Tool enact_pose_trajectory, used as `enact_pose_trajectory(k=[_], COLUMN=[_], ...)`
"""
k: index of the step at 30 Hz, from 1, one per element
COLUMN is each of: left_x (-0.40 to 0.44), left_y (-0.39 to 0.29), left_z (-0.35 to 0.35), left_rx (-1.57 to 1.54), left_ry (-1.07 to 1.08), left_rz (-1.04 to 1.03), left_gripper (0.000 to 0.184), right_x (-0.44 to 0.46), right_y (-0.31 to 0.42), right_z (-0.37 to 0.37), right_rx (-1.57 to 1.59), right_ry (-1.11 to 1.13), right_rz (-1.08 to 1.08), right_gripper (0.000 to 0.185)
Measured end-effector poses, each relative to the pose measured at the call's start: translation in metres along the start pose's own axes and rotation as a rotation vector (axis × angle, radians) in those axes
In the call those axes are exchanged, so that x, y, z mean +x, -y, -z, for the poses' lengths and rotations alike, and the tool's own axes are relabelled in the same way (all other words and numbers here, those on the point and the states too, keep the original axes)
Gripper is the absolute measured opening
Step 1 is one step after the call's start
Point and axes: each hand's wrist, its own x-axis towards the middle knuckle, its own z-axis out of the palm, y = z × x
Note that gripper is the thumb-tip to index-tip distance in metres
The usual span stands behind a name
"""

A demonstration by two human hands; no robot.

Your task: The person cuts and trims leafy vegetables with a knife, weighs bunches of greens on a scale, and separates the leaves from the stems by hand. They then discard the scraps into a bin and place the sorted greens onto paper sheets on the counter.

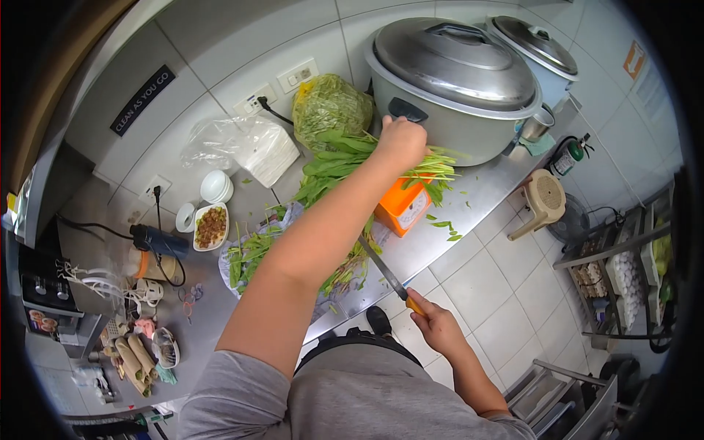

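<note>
Work on the greens looks partway along, judging by what lies cut and what stands whole. The bunch of long-stemmed, green leafy vegetables (pixel 331 160) lies across the top of the box-shaped orange scale with a white dial (pixel 396 196), leaves to one side and pale stems jutting out on the other, apparently not yet chopped. The left hand (pixel 403 139) is over this bunch, its fingers bent; whether they grip the stems or only press on them, I cannot tell. The right hand (pixel 440 326) has its fingers wrapped around the yellow handle of the long steel-bladed knife (pixel 384 270), whose blade points toward the scale. Some picking or trimming seems done: a loose heap of green leaves and stems (pixel 253 253) lies on the crinkled bluish-white plastic sheet (pixel 293 213), and stray leaf bits dot the brushed-metal counter (pixel 473 183). Left, it appears, are the bunch itself and perhaps the bulging clear plastic bag of greens (pixel 331 110) near the wall. The dial's reading is too small to tell.
</note>
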Motion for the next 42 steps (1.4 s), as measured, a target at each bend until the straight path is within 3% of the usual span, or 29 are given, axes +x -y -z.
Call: enact_pose_trajectory(k=[2, 4, 6, 8, 10, 12, 13, 15, 18, 22, 25, 28, 30, 33, 37, 39, 42], left_x=[-0.008, -0.026, -0.068, -0.113, -0.162, -0.212, -0.228, -0.259, -0.282, -0.298, -0.295, -0.287, -0.283, -0.276, -0.256, -0.241, -0.237], left_y=[0.009, 0.037, 0.069, 0.127, 0.144, 0.134, 0.116, 0.089, 0.075, 0.078, 0.143, 0.175, 0.176, 0.177, 0.195, 0.203, 0.200], left_z=[0.003, 0.015, 0.046, 0.029, -0.001, -0.059, -0.066, -0.106, -0.122, -0.071, -0.101, -0.119, -0.108, -0.092, -0.112, -0.122, -0.117], left_rx=[-0.054, -0.537, -0.682, -0.628, -0.491, -0.464, -0.418, -0.199, -0.226, -0.412, -0.325, -0.230, -0.222, -0.229, -0.447, -0.505, -0.509], left_ry=[0.034, -0.369, -0.429, -0.514, -0.259, -0.208, 0.021, -0.057, -0.014, -0.011, -0.335, -0.277, 0.196, 0.326, 0.200, 0.306, 0.330], left_rz=[0.033, -0.046, 0.134, 0.290, 0.609, 0.450, 0.463, 0.390, 0.396, 0.342, 0.520, 0.685, 0.755, 0.689, 0.787, 0.892, 0.779], left_gripper=[0.033, 0.048, 0.047, 0.039, 0.029, 0.029, 0.028, 0.034, 0.046, 0.030, 0.037, 0.043, 0.045, 0.050, 0.052, 0.052, 0.051], right_x=[0.003, 0.003, 0.004, 0.004, 0.006, 0.012, 0.016, 0.023, 0.031, 0.034, 0.037, 0.045, 0.050, 0.054, 0.052, 0.052, 0.051], right_y=[-0.001, -0.001, -0.003, -0.005, -0.003, -0.005, -0.001, 0.006, 0.013, 0.027, 0.034, 0.048, 0.048, 0.054, 0.049, 0.052, 0.059], right_z=[-0.001, 0.000, -0.001, -0.003, -0.004, -0.011, -0.012, -0.015, -0.019, -0.025, -0.036, -0.045, -0.051, -0.048, -0.054, -0.058, -0.058], right_rx=[-0.006, 0.009, 0.032, 0.068, 0.073, 0.069, 0.061, 0.039, 0.000, 0.000, -0.061, -0.162, -0.190, -0.240, -0.179, -0.159, -0.189], right_ry=[0.010, 0.001, -0.018, -0.090, -0.075, -0.085, -0.075, -0.068, -0.045, 0.001, 0.021, 0.124, 0.034, 0.022, -0.024, -0.034, -0.021], right_rz=[0.017, 0.025, 0.035, 0.035, -0.002, -0.031, -0.021, -0.037, -0.010, -0.012, 0.046, -0.067, -0.072, -0.153, -0.039, 0.011, 0.011], right_gripper=[0.052, 0.053, 0.053, 0.054, 0.053, 0.053, 0.053, 0.054, 0.054, 0.055, 0.055, 0.055, 0.055, 0.055, 0.055, 0.054, 0.053])
